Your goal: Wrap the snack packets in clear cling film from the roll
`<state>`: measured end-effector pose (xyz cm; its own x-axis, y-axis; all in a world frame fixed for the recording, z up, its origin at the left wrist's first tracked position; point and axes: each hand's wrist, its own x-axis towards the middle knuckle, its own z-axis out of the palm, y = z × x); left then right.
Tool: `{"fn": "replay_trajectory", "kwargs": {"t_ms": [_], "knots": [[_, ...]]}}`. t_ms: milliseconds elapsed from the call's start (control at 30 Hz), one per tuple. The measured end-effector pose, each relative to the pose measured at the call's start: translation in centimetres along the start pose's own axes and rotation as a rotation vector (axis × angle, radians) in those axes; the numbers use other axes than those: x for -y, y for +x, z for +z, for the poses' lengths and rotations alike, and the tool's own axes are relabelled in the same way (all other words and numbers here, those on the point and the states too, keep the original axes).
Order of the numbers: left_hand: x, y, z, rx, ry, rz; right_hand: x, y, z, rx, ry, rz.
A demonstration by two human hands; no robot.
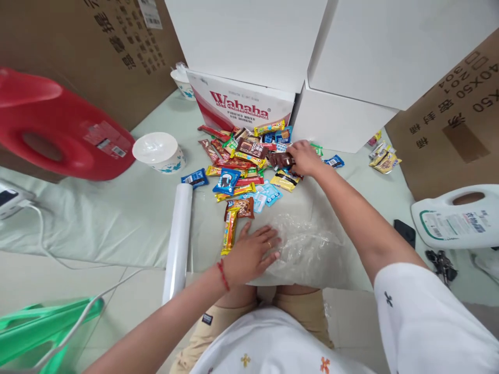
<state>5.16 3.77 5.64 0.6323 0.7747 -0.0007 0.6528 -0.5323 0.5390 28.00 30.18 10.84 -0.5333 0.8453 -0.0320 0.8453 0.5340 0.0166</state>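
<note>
Fingers spread, my left hand [252, 251] rests flat at the front of the table, on the edge of a clear crinkled plastic sheet [307, 249]. Close by it lie a yellow snack bar [230, 231] and a brown cookie packet [242, 208]. My right hand [306, 158] reaches to the right side of a heap of wrapped snacks [241, 163], its fingers closed on a dark brown snack packet [282, 160]. The fingertips are partly hidden. Below that hand is a yellow-and-black packet [286, 180]; a blue cookie packet [226, 181] lies at the heap's front.
A roll of plastic film [179, 234] lies left of the heap, near a white paper bowl [158, 150] and a red jug [58, 124]. Behind stands a Wahaha carton [241, 101]. On the right are small packets [384, 158], a phone [404, 232], keys [441, 264] and a white detergent bottle [456, 221].
</note>
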Motion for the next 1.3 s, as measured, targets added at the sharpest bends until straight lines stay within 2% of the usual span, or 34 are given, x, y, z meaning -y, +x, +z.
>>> {"fn": "replay_trajectory", "kwargs": {"t_ms": [133, 233, 300, 400, 467, 533, 600, 700, 800, 900, 967, 1033, 1100, 1167, 1200, 1267, 1300], "knots": [[1.0, -1.5, -1.1, 0.069, -0.164, -0.053, 1.1, 3.5, 1.3, 0.12, -0.056, -0.049], [1.4, -1.7, -0.2, 0.009, -0.213, -0.086, 0.8, 2.4, 0.8, 0.091, -0.083, -0.009], [1.3, -1.8, 0.9, -0.031, -0.148, -0.096, 0.5, -0.2, -0.5, -0.011, -0.038, 0.024], [0.7, -2.1, 2.2, -0.046, 0.023, -0.144, 1.3, -6.5, -3.4, -0.123, 0.149, 0.038], [0.2, -2.3, 2.6, -0.039, 0.092, -0.17, 3.1, -11.4, -5.2, -0.042, 0.286, -0.024], [-0.1, -2.4, 2.7, -0.028, 0.117, -0.178, 5.7, -15.8, -6.0, 0.084, 0.392, -0.089], [-0.2, -2.6, 2.6, -0.017, 0.129, -0.188, 8.6, -19.1, -5.4, 0.213, 0.424, -0.123], [0.1, -2.8, 2.2, 0.007, 0.15, -0.213, 11.8, -21.5, -2.5, 0.307, 0.333, -0.163], [0.4, -3.2, 1.6, 0.044, 0.167, -0.261, 12.2, -22.3, 0.4, 0.274, 0.297, -0.159], [0.6, -3.6, 1.1, 0.07, 0.17, -0.307, 9.9, -22.5, 2.0, 0.126, 0.481, -0.118], [0.7, -3.6, 0.9, 0.083, 0.169, -0.313, 7.9, -22.1, 2.8, -0.03, 0.54, -0.002], [0.8, -3.5, 0.6, 0.099, 0.169, -0.318, 6.1, -21.0, 3.9, -0.133, 0.486, 0.173], [0.9, -3.2, 0.4, 0.117, 0.171, -0.32, 5.1, -19.5, 4.8, -0.089, 0.424, 0.276], [0.9, -3.0, 0.2, 0.137, 0.174, -0.312, 4.7, -18.1, 5.0, -0.003, 0.382, 0.318], [1.0, -3.0, 0.1, 0.148, 0.175, -0.311, 4.8, -17.8, 4.7, -0.004, 0.361, 0.331], [1.0, -3.0, -0.1, 0.17, 0.177, -0.32, 5.4, -17.9, 3.5, -0.104, 0.336, 0.296], [1.0, -3.0, -0.1, 0.179, 0.176, -0.327, 5.9, -18.4, 2.7, -0.153, 0.343, 0.224]]}}
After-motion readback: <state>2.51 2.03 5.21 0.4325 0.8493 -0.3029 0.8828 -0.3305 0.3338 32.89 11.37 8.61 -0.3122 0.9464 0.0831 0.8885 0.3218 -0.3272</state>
